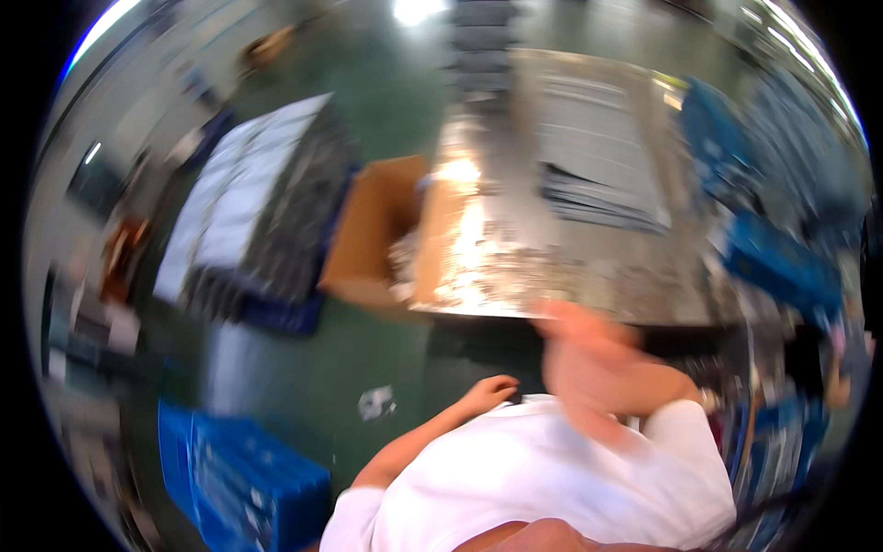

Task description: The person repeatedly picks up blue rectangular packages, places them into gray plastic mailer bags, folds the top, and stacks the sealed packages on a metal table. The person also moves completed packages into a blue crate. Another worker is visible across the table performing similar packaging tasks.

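My left hand (491, 394) is held low at my waist, in front of the white shirt. Its fingers look curled in, and a small dark patch shows beside the fingertips; what they hold, if anything, is hidden. My right hand (581, 329) is raised over the near edge of a shiny metal table (589, 276). Motion smears its fingers, so their pose and any contents cannot be made out. Farther back on the table lies a stack of flat grey sheets (598, 138), with dark edges showing at its near end.
Left of the table stands an open cardboard box (359, 244) with pale scraps inside. Beyond it is a large white-topped stack (248, 184). A blue crate (244, 478) sits lower left, and crumpled litter (376, 403) lies on the green floor. Blue bins (782, 262) line the right.
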Demonstrator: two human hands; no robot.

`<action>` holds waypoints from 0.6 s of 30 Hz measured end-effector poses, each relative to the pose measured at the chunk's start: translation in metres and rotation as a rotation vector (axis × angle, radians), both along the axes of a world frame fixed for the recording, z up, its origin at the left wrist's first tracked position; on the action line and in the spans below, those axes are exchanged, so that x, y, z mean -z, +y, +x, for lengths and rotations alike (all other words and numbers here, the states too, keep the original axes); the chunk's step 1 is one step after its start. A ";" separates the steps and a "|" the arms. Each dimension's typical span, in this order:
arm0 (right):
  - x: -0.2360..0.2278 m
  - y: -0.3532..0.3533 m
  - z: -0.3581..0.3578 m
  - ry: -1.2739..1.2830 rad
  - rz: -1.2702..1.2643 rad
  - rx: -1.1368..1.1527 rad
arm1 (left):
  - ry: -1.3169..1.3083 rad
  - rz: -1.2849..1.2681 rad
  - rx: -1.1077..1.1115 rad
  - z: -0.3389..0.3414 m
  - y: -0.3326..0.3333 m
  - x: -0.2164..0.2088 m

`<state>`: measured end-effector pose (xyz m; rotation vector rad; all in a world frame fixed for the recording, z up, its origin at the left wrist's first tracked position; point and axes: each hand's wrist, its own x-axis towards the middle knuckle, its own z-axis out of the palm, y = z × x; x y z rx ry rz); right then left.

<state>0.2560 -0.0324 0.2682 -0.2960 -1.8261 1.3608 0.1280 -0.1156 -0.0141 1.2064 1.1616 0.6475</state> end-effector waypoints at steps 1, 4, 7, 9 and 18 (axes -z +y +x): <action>0.032 0.004 0.011 -0.087 -0.043 0.099 | -0.012 -0.031 0.029 0.000 0.008 0.002; 0.155 0.013 0.066 -0.317 0.311 -0.100 | -0.019 -0.078 -0.018 0.002 0.008 0.015; 0.199 0.038 0.133 -0.492 0.372 -0.262 | 0.002 -0.219 -0.039 0.026 0.033 -0.014; 0.204 0.074 0.163 -0.578 0.689 -0.291 | 0.072 -0.278 -0.016 0.032 0.048 -0.018; 0.232 0.345 0.436 -0.586 -0.134 1.225 | 0.006 -0.329 -0.079 0.132 0.160 -0.035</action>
